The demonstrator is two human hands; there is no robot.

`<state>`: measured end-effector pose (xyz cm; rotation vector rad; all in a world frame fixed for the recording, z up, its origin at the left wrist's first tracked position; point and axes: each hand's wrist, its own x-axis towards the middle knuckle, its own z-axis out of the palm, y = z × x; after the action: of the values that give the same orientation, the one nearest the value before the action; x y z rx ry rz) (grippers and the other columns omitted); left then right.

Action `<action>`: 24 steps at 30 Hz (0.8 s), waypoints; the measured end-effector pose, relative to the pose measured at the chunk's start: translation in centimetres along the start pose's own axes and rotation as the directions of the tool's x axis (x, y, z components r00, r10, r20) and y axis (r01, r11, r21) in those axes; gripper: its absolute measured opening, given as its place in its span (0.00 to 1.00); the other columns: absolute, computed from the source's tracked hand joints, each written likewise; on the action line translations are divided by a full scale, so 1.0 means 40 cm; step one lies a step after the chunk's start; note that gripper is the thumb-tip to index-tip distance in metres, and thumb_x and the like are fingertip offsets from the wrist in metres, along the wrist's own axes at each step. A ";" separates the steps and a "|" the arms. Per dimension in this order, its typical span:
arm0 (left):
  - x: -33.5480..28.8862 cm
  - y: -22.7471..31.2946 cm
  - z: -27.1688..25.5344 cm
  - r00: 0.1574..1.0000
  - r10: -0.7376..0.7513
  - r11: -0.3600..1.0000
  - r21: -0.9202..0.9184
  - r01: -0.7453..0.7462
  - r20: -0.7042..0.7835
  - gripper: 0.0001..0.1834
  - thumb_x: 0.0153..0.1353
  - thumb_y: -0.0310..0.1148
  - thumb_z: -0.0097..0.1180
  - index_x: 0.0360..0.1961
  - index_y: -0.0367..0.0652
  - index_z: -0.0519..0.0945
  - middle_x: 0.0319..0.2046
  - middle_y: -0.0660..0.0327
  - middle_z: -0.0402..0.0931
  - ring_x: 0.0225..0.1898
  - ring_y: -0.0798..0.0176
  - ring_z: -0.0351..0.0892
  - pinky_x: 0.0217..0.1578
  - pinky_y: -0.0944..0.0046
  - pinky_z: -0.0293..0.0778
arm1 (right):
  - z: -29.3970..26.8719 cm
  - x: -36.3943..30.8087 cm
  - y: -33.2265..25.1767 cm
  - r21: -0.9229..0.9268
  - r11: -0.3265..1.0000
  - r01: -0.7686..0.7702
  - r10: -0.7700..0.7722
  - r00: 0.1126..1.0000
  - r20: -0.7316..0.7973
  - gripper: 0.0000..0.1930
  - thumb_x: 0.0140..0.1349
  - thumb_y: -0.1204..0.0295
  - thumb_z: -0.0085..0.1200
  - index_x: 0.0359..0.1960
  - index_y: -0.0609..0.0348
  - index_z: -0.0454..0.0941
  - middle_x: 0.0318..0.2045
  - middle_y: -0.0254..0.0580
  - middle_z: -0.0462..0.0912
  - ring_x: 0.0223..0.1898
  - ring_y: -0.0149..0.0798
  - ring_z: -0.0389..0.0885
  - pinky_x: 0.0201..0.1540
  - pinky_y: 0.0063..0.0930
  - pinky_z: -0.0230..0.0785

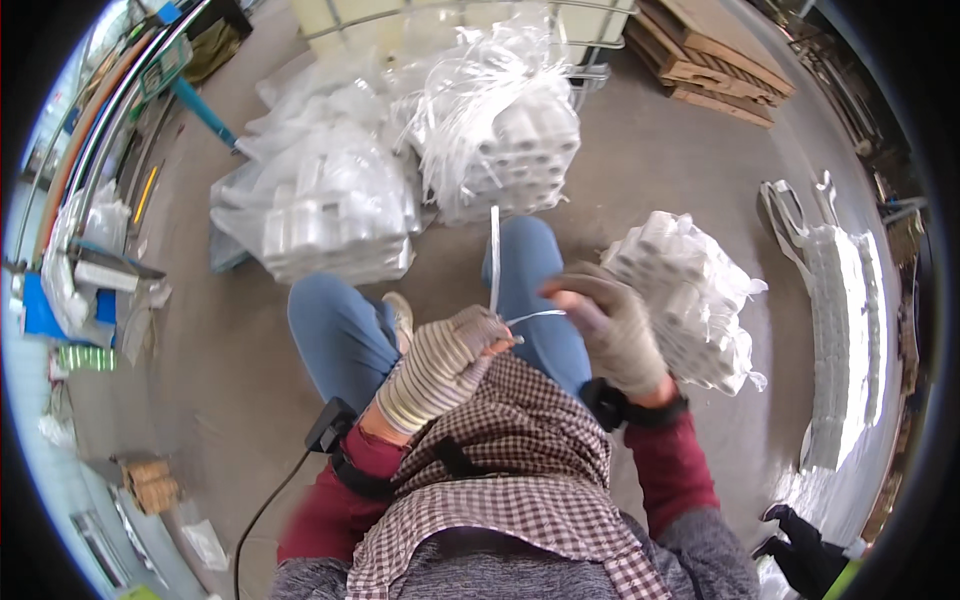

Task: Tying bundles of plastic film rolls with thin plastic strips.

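Observation:
My left hand (445,365), in a striped knit glove with bare fingertips, is closed in a pinch over my lap. It grips a thin white plastic strip (495,258), one length of which stands up past my left fingers. Another length of it runs sideways to my right hand (617,330). That hand is gloved too, slightly blurred, with its thumb and fingers together at the strip's end. Just beyond my knees stands a plastic-wrapped bundle of white tubes (520,160) with many loose white strips (455,110) draped over it.
Clear plastic bags (330,170) cover a stack at the left front. Another wrapped tube bundle (685,300) sits right of my knee. Farther right lie long white bundles (840,340) with strap loops. Wooden pallets (705,60) stand at the back right, a caged tank (350,25) behind.

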<state>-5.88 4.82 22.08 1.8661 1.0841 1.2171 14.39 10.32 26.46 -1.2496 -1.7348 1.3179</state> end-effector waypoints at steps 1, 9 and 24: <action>-0.019 0.012 -0.004 0.995 0.000 0.995 0.103 -0.011 0.102 0.06 0.56 0.26 0.50 0.36 0.38 0.73 0.29 0.57 0.75 0.25 0.56 0.77 0.28 0.64 0.72 | 0.056 0.028 -0.004 0.153 0.987 0.058 -0.067 0.996 0.053 0.12 0.57 0.67 0.54 0.33 0.66 0.78 0.29 0.36 0.76 0.29 0.29 0.74 0.31 0.22 0.65; -0.169 -0.008 0.017 0.912 -0.209 0.975 -0.005 0.221 -0.352 0.07 0.56 0.25 0.53 0.37 0.36 0.76 0.27 0.61 0.76 0.24 0.66 0.74 0.27 0.69 0.69 | 0.229 0.047 0.044 0.555 0.802 -0.221 0.143 0.973 0.181 0.09 0.59 0.70 0.53 0.33 0.65 0.79 0.26 0.31 0.78 0.29 0.25 0.74 0.32 0.19 0.66; -0.176 -0.024 -0.054 0.370 -0.903 0.404 -0.727 0.555 -0.219 0.06 0.55 0.24 0.56 0.35 0.37 0.77 0.20 0.67 0.73 0.15 0.79 0.64 0.13 0.79 0.55 | 0.302 0.077 0.100 -0.073 0.995 0.063 -0.014 0.845 0.535 0.10 0.53 0.68 0.56 0.32 0.64 0.79 0.28 0.49 0.80 0.29 0.45 0.78 0.35 0.30 0.69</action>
<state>-9.78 -0.85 19.28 0.2982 1.4855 1.2954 3.90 9.03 18.70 -0.9309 -2.2050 1.6959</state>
